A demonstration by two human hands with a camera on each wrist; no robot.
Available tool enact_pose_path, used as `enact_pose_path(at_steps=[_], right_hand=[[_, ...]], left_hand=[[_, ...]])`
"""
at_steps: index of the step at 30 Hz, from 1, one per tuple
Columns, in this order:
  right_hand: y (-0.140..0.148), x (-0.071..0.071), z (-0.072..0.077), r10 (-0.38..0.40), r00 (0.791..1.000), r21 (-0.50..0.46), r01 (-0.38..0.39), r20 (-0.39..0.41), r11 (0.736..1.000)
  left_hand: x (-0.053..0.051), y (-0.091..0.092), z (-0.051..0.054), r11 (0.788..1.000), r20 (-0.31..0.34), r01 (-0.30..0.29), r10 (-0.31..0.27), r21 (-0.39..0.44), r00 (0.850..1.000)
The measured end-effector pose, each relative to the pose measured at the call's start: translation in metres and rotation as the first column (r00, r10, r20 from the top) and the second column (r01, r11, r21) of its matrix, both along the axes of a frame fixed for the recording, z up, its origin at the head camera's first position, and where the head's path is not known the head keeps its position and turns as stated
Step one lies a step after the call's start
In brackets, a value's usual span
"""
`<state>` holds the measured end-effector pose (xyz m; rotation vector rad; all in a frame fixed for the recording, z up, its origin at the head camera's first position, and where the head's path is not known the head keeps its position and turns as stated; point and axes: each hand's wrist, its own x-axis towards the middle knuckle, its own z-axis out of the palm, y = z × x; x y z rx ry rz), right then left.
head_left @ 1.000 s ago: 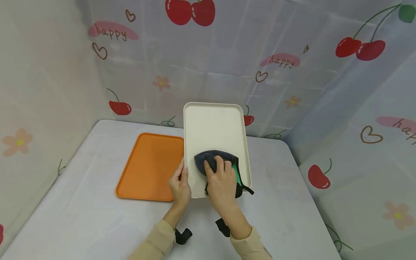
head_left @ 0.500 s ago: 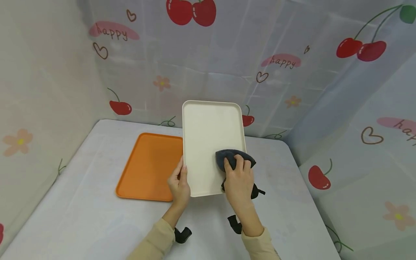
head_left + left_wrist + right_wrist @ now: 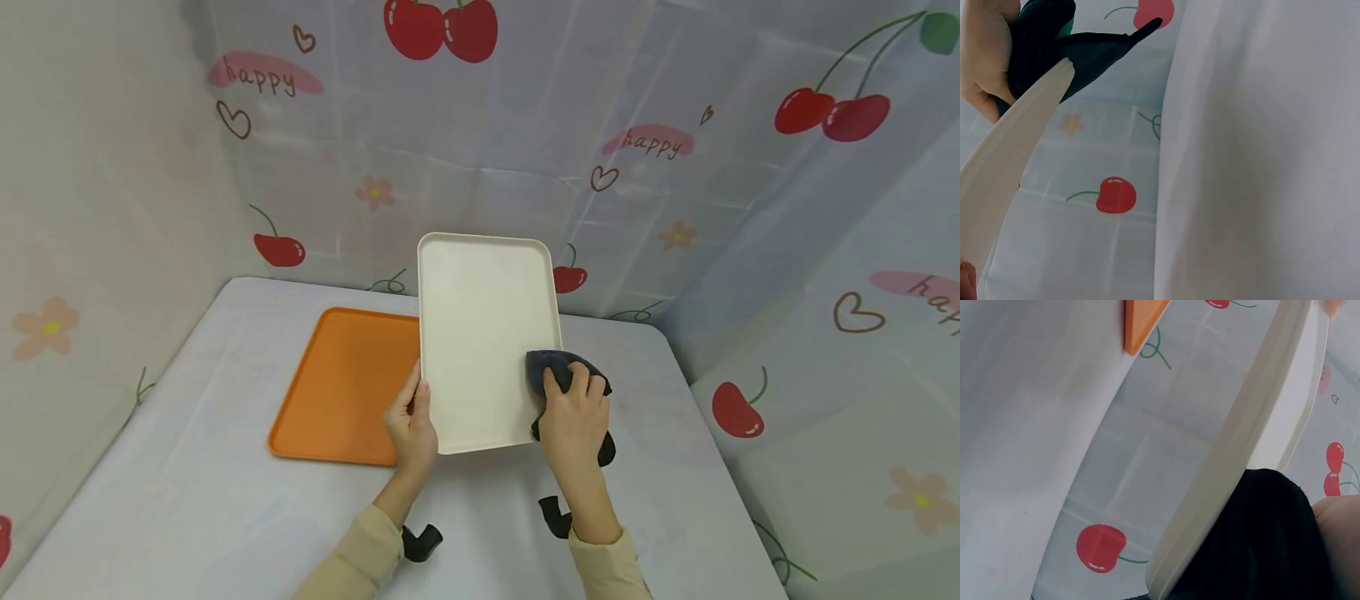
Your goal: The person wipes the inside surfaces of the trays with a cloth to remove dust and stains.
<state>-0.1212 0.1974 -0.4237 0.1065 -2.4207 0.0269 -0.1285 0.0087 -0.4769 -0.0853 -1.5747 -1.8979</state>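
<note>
A cream rectangular tray (image 3: 487, 333) is held up off the table, its inner face tilted toward the head camera. My left hand (image 3: 412, 429) grips its lower left edge, thumb in front. With bent fingers my right hand (image 3: 576, 429) holds a dark blue cloth (image 3: 551, 367) against the tray's lower right edge. The cloth (image 3: 1094, 59) shows black edging, a strap end and a bit of green in the left wrist view. From the right wrist, the cloth (image 3: 1260, 544) is seen folded over the tray's rim (image 3: 1210, 487). Part of the cloth is hidden under my right hand.
On the white-covered table (image 3: 225, 517) an orange tray (image 3: 345, 387) lies flat to the left, partly behind the cream one. Cherry-printed curtains (image 3: 510, 117) stand at the back and both sides. Black wrist mounts (image 3: 422, 543) hang below my wrists.
My right hand and the cloth have moved right across the tray, from its lower middle to its right edge. The cream tray has shifted slightly left; my left hand keeps its grip.
</note>
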Motion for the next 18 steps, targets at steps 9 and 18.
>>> enact_pose_path(at_steps=[9,18], right_hand=[[-0.004,0.002,-0.003,0.007,1.0,-0.027,-0.008,-0.026,1.0],[-0.012,0.005,-0.003,0.032,0.998,-0.04,-0.034,-0.05,0.999]], left_hand=[[0.0,0.0,0.0,0.999,0.016,0.011,-0.012,0.03,1.0],[0.001,0.0,0.001,0.999,0.025,0.011,-0.012,0.035,1.0]])
